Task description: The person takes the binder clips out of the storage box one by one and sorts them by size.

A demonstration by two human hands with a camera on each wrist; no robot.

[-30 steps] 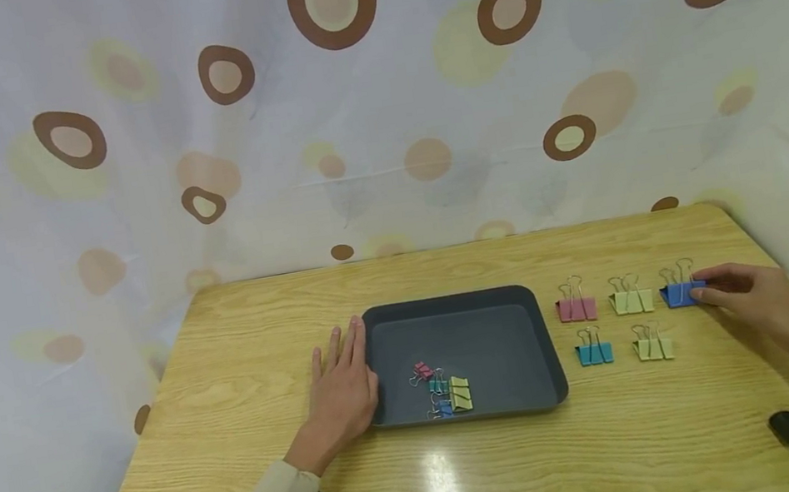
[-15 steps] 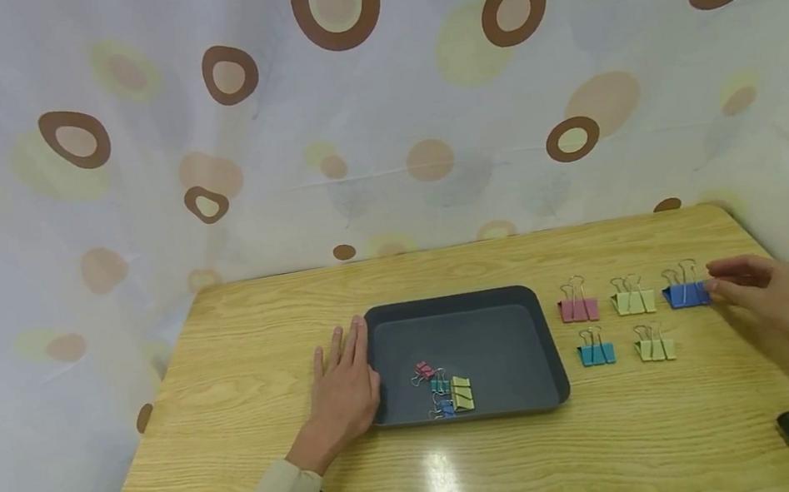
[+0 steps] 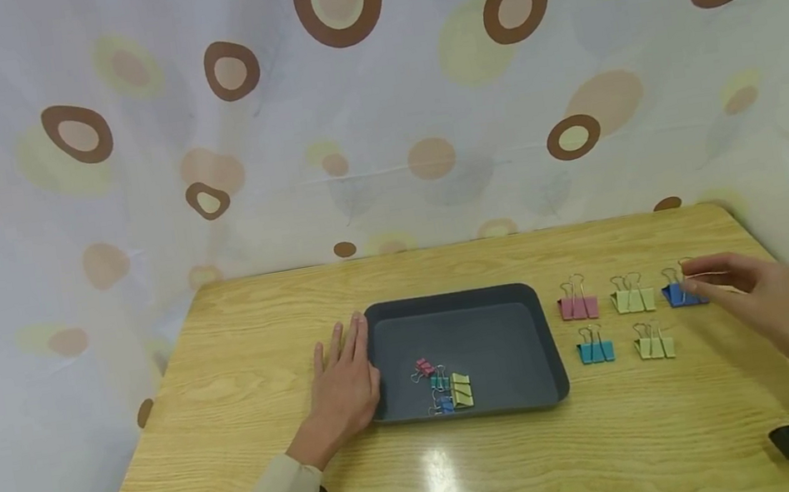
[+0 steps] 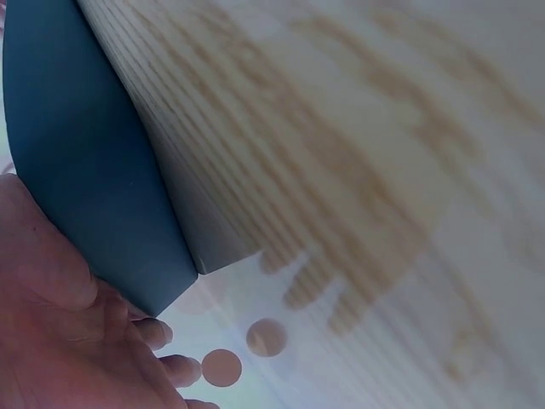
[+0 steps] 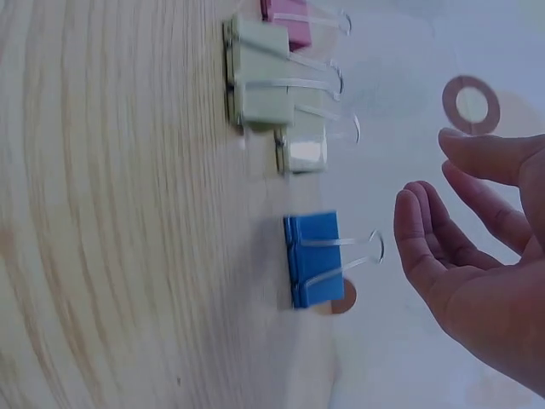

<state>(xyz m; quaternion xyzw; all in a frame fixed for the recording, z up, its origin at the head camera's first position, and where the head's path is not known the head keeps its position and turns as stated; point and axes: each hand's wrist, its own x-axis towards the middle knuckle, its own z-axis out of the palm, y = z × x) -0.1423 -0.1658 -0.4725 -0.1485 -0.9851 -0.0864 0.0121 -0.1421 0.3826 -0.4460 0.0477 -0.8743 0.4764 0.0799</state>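
My right hand [image 3: 757, 296] hovers beside a large blue binder clip [image 5: 315, 256], thumb and fingers apart with nothing between them. In the right wrist view a gap shows between the fingertips and the clip's wire handles; in the head view the fingers cover part of it. My left hand [image 3: 341, 384] rests with straight fingers along the left side of a dark grey tray [image 3: 491, 342]. Inside the tray lie a small pink binder clip [image 3: 424, 368], a teal one [image 3: 441, 383], a blue one [image 3: 447, 406] and a yellow-green one [image 3: 462, 390].
Left of the blue clip stand a pink binder clip [image 3: 580, 308] and a pale green binder clip [image 3: 634, 301]. In the row nearer me are a light blue binder clip [image 3: 596, 352] and another pale green clip. A spotted curtain [image 3: 418, 91] hangs behind the wooden table [image 3: 546, 460].
My right hand let go of the blue clip, drew back slightly to the right, then rose and came back left over it. The clip stays upright; the left hand has not moved.
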